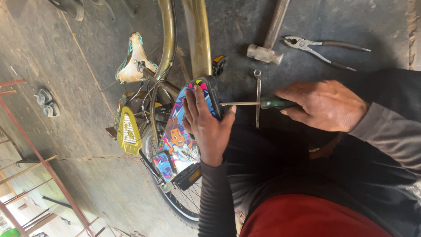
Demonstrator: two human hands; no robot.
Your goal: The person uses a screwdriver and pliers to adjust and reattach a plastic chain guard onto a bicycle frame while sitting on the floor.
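Head view: the left hand (205,127) lay flat, fingers spread, pressed on the colourful cartoon-printed chain guard (184,136) of a small bicycle lying on the concrete floor (87,184). The right hand (326,105) was wrapped tight round the green handle of a screwdriver (258,103), its shaft running straight to the guard's edge, tip meeting it just beside the left thumb. Under the shaft a spanner (258,98) lay crosswise on the floor. Towards the floor's far edge a hammer (267,39) rested with pliers (324,48) just beside it, both well apart from the hands. The saddle (131,59) sat by the olive-gold frame tube (197,37), a black pedal (187,176) below the guard, against the spoked wheel (184,202).
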